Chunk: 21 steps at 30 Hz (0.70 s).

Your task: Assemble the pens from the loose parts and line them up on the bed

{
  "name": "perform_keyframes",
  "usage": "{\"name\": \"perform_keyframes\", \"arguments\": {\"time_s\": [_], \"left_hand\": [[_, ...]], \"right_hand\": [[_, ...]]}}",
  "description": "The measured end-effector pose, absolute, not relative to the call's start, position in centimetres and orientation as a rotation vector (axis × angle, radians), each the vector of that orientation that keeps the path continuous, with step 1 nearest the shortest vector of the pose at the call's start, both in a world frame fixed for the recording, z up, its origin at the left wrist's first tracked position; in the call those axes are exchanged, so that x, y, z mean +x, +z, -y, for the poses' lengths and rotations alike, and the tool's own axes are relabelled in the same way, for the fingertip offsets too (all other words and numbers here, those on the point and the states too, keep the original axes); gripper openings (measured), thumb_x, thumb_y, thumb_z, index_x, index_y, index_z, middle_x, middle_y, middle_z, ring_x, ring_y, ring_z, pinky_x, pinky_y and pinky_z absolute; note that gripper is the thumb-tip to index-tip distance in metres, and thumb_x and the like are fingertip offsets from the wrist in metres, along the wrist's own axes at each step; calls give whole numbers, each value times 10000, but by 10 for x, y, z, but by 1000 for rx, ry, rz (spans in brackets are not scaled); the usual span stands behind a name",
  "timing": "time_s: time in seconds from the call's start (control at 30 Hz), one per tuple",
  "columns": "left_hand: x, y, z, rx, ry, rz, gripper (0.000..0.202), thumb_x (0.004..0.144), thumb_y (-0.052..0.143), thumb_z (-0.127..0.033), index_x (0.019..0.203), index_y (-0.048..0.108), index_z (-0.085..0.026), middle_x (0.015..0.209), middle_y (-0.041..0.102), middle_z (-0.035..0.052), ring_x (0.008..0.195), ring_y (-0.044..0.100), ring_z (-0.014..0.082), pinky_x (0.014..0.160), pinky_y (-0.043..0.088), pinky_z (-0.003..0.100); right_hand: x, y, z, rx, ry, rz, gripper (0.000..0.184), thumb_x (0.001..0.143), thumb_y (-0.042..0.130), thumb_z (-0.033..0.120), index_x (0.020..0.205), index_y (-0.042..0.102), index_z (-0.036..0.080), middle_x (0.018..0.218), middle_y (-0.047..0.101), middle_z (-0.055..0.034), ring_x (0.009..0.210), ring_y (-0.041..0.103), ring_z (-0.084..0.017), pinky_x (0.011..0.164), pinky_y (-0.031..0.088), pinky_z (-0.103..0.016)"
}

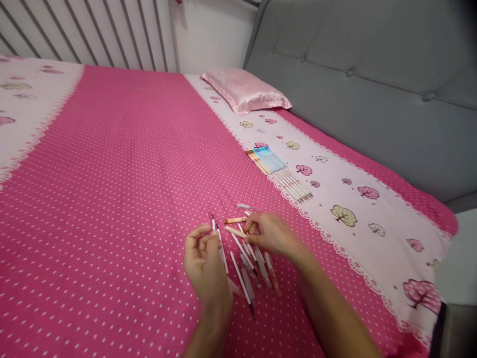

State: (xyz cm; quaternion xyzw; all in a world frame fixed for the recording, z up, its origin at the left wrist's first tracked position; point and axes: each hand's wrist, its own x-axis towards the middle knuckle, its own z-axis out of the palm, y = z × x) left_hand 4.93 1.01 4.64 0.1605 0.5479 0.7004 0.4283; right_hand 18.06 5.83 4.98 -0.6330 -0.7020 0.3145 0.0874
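Observation:
Several loose pens (246,266) with white barrels lie in a small heap on the pink dotted bedsheet (112,199) in front of me. My left hand (204,266) is curled, its fingers pinching one thin white pen with a dark tip that points away from me. My right hand (270,233) reaches over the heap with fingers closed on a pale, peach-coloured pen. Farther off, a tidy row of pens (278,171) lies side by side at the sheet's lace border.
A pink satin pillow (244,89) rests at the head of the bed. A grey padded headboard (365,84) runs along the right side. A striped white wall panel (93,30) stands beyond the bed.

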Motion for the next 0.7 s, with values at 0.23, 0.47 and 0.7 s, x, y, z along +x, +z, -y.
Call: {"name": "perform_keyframes", "arguments": {"time_s": [0.23, 0.47, 0.7], "left_hand": [[46, 45, -10, 413, 1707, -1404, 159, 700, 629, -211, 846, 586, -165, 700, 519, -21, 592, 491, 73, 537, 410, 173], [48, 45, -10, 639, 1426, -1314, 376, 792, 586, -358, 1128, 590, -189, 1117, 616, 112, 995, 598, 212, 786, 503, 317], [37, 50, -8, 830, 1449, -1271, 316, 793, 593, -382, 1042, 651, -196, 978, 677, 70, 885, 636, 189, 745, 528, 301]], "right_hand": [[180, 49, -59, -1672, 1199, 1866, 64, 724, 640, 241, 757, 626, 187, 666, 626, -14, 539, 522, -110, 465, 362, -223], [161, 64, -52, -1214, 1211, 1650, 198, 713, 682, 281, 871, 616, 181, 763, 614, -4, 641, 528, -97, 568, 425, -217], [146, 60, -47, -1164, 987, 1731, 130, 761, 642, 280, 849, 628, 185, 719, 613, 5, 552, 478, -83, 520, 388, -211]]}}
